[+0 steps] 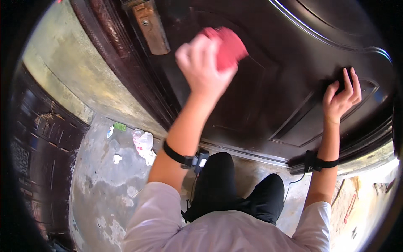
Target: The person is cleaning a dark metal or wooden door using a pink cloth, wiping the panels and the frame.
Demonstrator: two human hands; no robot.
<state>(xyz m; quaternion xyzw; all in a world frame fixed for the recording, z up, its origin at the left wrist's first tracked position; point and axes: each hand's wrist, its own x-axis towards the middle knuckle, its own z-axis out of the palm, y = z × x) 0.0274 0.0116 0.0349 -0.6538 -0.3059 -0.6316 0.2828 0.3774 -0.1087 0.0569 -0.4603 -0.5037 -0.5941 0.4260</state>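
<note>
Your two hands are raised to one dark brown door (260, 96), with one red pad between them in use. Your left hand (202, 63), blurred, is closed around the red pad (231, 48), its fingers bent over the near side; the pad, soft-looking and likewise blurred, juts out to the right of the knuckles, in front of the door. Whether it touches the surface at this instant cannot be told. Your right hand (345, 94), well to the right of and lower than the left, holds nothing: its fingers are extended, its thumb stands apart, and it lies against the door at a recessed panel.

Up and to the left of your left hand is one metal lock plate (151, 29), worn and brownish. Below each hand, one black strap circles the forearm, two in all: the left strap (174, 154) and the right strap (327, 163), each bearing one small dark device. Below and between the hands are your two legs in black trousers (214, 180). Below and to the left of your left hand, on the grey floor (98, 189), lie one plastic bag (143, 140), one white scrap (117, 159) and one green piece (120, 127).
</note>
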